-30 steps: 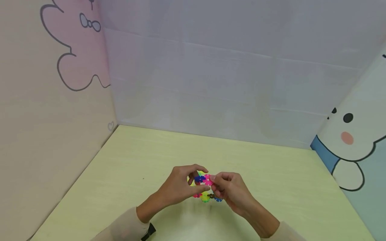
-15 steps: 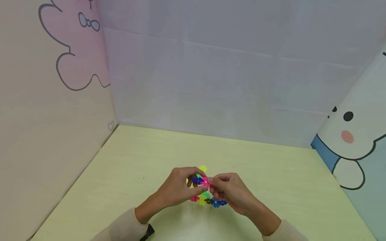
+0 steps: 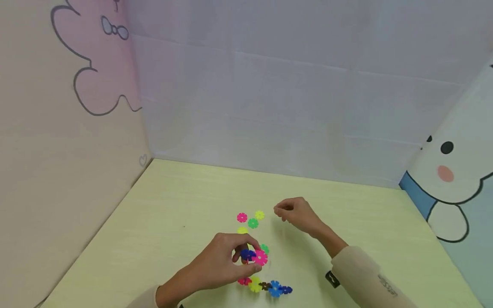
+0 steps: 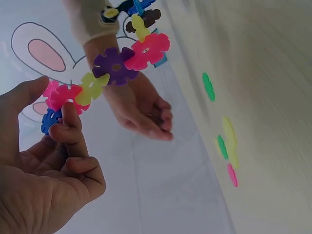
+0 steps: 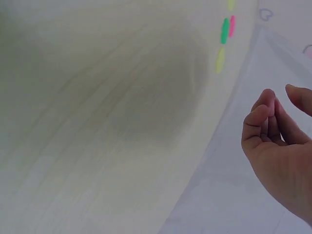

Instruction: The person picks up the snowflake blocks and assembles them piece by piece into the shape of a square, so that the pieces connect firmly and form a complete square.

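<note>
My right hand has left the chain — holding nothing, near the discs | my left hand pinches the chain, nearer me than the discs — so one hand alone carries it

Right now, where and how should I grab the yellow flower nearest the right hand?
I'd pinch the yellow flower by its outer edge, from the right: it looks thin and flat on the table, the right hand is on that side, and a green flower and pink flower lie to its left.
</note>
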A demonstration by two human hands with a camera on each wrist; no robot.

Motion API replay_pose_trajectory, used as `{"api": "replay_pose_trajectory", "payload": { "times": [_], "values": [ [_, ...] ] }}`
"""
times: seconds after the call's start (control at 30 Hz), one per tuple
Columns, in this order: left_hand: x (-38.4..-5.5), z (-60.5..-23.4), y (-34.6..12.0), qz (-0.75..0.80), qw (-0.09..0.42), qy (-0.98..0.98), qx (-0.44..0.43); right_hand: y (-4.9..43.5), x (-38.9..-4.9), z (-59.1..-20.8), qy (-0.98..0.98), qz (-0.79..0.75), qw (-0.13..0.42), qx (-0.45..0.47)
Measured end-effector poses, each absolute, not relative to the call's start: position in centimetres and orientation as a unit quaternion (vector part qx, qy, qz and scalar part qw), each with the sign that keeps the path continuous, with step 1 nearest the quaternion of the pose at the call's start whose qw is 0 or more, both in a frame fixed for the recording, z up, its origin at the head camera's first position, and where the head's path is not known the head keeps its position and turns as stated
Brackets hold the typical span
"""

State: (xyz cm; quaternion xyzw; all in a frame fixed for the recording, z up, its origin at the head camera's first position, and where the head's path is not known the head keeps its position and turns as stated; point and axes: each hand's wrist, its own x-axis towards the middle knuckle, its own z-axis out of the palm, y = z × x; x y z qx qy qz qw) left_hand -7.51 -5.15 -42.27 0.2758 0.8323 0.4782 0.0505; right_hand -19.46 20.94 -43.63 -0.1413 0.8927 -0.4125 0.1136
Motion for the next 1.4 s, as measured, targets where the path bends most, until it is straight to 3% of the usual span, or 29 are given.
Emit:
{"api": "replay_pose_trajectory", "payload": {
  "times": [0.17, 0.4, 0.67, 0.9, 1.13, 1.4],
  "values": [
    [-6.0, -41.9, -4.8, 0.493, 0.081, 0.812, 0.301, 19.8, -21.8, -47.1, 0.93, -0.266, 0.067, -0.246],
    [-5.2, -41.9, -4.5, 0.487, 0.091, 0.812, 0.309, 19.1, -22.9, -47.9, 0.921, -0.22, 0.086, -0.309],
    [-6.4, -42.2, -4.7, 0.471, 0.085, 0.826, 0.299, 19.8, -22.6, -47.4, 0.918, -0.277, 0.143, -0.246],
    [-10.1, -42.4, -4.8, 0.454, 0.02, 0.845, 0.283, 22.1, -21.0, -47.3, 0.88, -0.366, 0.182, -0.243],
    [-12.5, -42.7, -5.1, 0.448, 0.001, 0.855, 0.261, 23.5, -16.1, -44.1, 0.856, -0.467, 0.091, -0.2],
    [-12.5, -41.9, -4.3, 0.448, 0.009, 0.851, 0.273, 22.0, -11.8, -41.6, 0.854, -0.451, -0.046, -0.255]
  ]
}}
